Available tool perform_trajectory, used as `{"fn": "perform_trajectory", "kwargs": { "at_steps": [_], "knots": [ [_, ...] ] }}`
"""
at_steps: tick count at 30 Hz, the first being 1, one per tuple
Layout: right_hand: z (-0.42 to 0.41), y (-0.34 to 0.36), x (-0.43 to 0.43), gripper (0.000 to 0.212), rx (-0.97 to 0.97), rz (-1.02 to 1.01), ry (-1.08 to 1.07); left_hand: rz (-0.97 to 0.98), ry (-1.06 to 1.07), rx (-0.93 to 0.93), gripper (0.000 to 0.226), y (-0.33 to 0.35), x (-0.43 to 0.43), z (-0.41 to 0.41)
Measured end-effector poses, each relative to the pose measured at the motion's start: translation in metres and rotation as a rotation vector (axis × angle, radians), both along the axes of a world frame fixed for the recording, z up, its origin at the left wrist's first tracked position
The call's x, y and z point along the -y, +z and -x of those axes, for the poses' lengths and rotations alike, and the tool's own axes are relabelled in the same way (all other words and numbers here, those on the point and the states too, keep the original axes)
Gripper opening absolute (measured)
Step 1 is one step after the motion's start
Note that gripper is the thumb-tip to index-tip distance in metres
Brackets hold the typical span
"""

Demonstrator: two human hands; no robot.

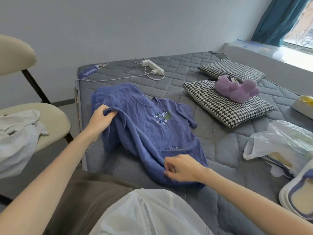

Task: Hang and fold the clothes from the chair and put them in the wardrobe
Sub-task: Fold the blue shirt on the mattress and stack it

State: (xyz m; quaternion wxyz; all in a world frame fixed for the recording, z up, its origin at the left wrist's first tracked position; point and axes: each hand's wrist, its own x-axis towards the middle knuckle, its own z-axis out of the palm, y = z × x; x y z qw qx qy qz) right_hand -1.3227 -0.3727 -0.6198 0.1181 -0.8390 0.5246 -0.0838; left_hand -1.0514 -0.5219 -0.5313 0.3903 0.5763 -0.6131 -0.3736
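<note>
A blue short-sleeved top [144, 122] with pale leaf embroidery lies rumpled on the near left part of the grey quilted mattress [220, 143]. My left hand [100, 120] grips a bunched fold at the top's left side and holds it slightly off the bed. My right hand [180, 167] pinches the cloth at the top's near hem. On the cream chair [55, 122] to the left lies a heap of white clothes [18, 131]. No wardrobe shows in this view.
Two houndstooth pillows [225, 107] and a purple plush toy [237, 89] sit at the right of the bed. A white power strip [152, 67] with a cable lies at the far end. Plastic-wrapped bundles [277, 145] crowd the right edge.
</note>
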Motion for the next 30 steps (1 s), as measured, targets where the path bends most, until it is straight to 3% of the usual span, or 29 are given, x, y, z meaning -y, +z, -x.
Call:
{"fn": "perform_trajectory", "kwargs": {
  "at_steps": [2,4,8,10,13,15,19,22,24,27,30],
  "knots": [
    [0.002,-0.018,-0.004,0.028,-0.111,-0.089,0.075,0.009,0.029,0.021,0.013,-0.002,0.004,0.004],
    [0.006,-0.034,-0.005,0.035,-0.219,-0.048,0.136,0.010,0.046,0.038,0.014,-0.006,0.007,0.005],
    [0.008,-0.047,0.000,0.024,-0.251,-0.026,0.117,-0.025,0.087,0.044,0.015,-0.018,0.014,0.005],
    [0.010,-0.037,0.008,0.020,-0.056,-0.122,-0.022,-0.046,0.102,0.051,0.016,-0.027,0.017,0.002],
    [0.026,-0.016,0.035,0.018,0.408,-0.302,-0.298,-0.072,0.136,0.071,0.017,-0.038,0.019,-0.004],
    [0.048,-0.010,0.052,0.017,0.543,-0.338,-0.522,-0.092,0.165,0.091,0.018,-0.044,0.019,-0.006],
    [0.075,-0.012,0.059,0.008,0.413,-0.143,-0.802,-0.145,0.184,0.119,0.019,-0.057,0.022,-0.010],
    [0.052,-0.002,0.042,0.019,0.375,-0.060,-0.643,-0.180,0.187,0.136,0.020,-0.067,0.024,-0.013],
    [0.034,-0.005,0.027,0.040,0.138,-0.070,-0.477,-0.204,0.195,0.139,0.021,-0.070,0.024,-0.013],
    [0.017,-0.024,0.010,0.065,-0.333,-0.109,-0.390,-0.230,0.210,0.132,0.029,-0.074,0.024,-0.011],
    [0.017,-0.040,0.006,0.064,-0.415,-0.122,-0.453,-0.282,0.236,0.132,0.025,-0.074,0.021,-0.012]
  ]
}}
